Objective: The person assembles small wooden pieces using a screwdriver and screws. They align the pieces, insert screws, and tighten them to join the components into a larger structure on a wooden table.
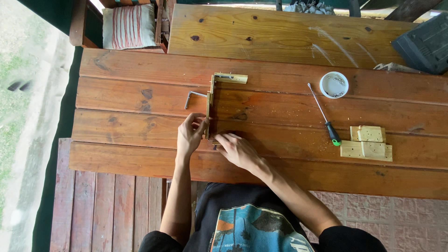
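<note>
Our left hand (190,134) pinches the near end of a thin wooden frame (209,105), fingers closed on its upright strip. Our right hand (238,150) lies curled over the frame's near corner, fingertips pressed to the wood; we cannot tell whether it grips anything small beneath them. The frame lies flat on the table (140,126), running away from us, with one short block (231,78) fixed across its far end, pointing right.

One bent metal key (191,96) lies just left of the frame, its long arm touching or nearly touching the strip.

Well to the right we count one screwdriver (323,115) with a black and green handle, lying at a slant, tip away from us. Beyond its tip stands one round white cup (334,84) holding a few small metal parts, too small to count. Just right of the handle lie two pale wooden blocks (368,142), one behind the other and touching.

At the far edge, one striped cushion (129,25) rests on a chair at the left, and one dark grey case (425,44) sits at the right corner.
</note>
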